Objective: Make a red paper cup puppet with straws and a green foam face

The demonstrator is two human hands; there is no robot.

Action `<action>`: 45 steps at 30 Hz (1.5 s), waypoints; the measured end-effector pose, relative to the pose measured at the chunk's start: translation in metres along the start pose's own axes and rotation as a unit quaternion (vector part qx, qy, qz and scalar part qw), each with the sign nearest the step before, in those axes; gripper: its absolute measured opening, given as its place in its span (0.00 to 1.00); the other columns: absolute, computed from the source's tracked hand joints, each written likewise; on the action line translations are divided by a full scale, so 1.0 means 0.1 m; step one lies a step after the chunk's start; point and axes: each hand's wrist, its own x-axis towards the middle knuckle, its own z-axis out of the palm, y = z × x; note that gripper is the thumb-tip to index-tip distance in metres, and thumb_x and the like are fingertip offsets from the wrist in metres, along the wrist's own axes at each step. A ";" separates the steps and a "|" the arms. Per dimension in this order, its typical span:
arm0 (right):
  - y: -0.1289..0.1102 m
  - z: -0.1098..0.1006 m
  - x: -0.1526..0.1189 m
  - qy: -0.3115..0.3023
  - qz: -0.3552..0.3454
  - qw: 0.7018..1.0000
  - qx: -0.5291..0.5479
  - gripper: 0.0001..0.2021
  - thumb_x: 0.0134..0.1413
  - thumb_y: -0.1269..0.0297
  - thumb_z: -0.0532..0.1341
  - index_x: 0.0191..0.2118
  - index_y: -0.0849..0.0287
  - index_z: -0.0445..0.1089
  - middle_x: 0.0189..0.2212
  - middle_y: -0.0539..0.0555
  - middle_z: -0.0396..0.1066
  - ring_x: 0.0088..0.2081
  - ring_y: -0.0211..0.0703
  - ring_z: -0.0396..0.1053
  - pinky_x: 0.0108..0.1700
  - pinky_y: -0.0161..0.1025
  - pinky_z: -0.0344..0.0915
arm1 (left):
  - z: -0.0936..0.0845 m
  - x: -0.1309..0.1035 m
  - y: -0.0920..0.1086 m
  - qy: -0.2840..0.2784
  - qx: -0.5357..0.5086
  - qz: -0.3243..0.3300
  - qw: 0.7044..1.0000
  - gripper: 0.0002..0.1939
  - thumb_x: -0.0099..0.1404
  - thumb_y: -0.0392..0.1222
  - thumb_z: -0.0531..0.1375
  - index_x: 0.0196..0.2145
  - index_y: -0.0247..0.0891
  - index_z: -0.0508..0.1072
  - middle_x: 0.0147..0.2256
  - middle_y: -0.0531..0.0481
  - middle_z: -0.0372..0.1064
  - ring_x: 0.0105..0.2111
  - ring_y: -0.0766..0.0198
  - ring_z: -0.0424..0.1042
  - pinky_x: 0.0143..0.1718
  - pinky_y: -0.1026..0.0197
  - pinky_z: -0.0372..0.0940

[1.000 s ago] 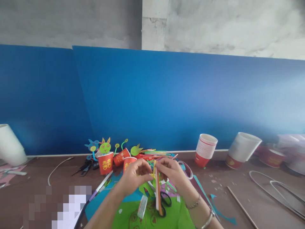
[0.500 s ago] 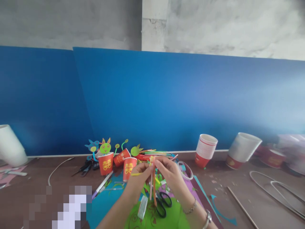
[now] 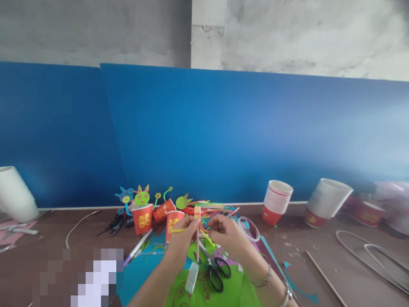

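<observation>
My left hand (image 3: 184, 233) pinches a thin pink strip (image 3: 197, 243) that hangs down, with a small yellow and red piece at its top; a yellow strip (image 3: 178, 230) sticks out to the left of these fingers. Just to the right, my right hand (image 3: 220, 230) has its fingers bent together around the end of an orange strip (image 3: 204, 229), partly hidden. Black-handled scissors (image 3: 216, 279) lie below the hands on green paper (image 3: 230, 290), beside a small white packet (image 3: 191, 278).
Red paper cups (image 3: 143, 219) with green and blue paper figures stand behind on the left. Colourful strips (image 3: 217, 209) are heaped behind my hands. A roll of tape (image 3: 248, 229), stacked cups (image 3: 277, 202) and a wooden stick (image 3: 324, 277) are on the right.
My hands have moved apart slightly, the left one going left with the pink strip. The orange strip no longer hangs beside the pink one; it is now at my right fingers.
</observation>
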 end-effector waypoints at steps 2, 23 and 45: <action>-0.03 -0.08 0.00 0.025 -0.004 1.000 -0.008 0.04 0.36 0.71 0.61 0.26 0.61 0.68 0.18 0.45 0.65 0.21 0.33 0.59 0.24 0.31 0.54 | -0.01 0.00 0.01 -0.019 0.009 -0.007 1.000 0.22 0.47 0.57 0.67 0.21 0.36 0.67 0.15 0.59 0.58 0.16 0.74 0.54 0.20 0.69 0.49; 0.03 -0.10 0.05 0.008 0.042 0.992 0.119 0.15 0.38 0.55 0.70 0.28 0.62 0.74 0.23 0.52 0.73 0.23 0.38 0.69 0.26 0.34 0.60 | -0.01 -0.03 0.05 -0.074 0.000 -0.059 0.996 0.21 0.43 0.53 0.71 0.25 0.36 0.69 0.20 0.55 0.66 0.18 0.73 0.61 0.21 0.68 0.53; -0.03 -0.11 0.00 -0.009 0.010 0.990 0.140 0.19 0.43 0.47 0.67 0.24 0.61 0.73 0.23 0.50 0.71 0.26 0.38 0.67 0.31 0.35 0.66 | -0.04 -0.06 0.01 -0.104 -0.041 0.052 0.992 0.18 0.49 0.53 0.69 0.27 0.34 0.75 0.23 0.51 0.71 0.24 0.69 0.66 0.29 0.65 0.61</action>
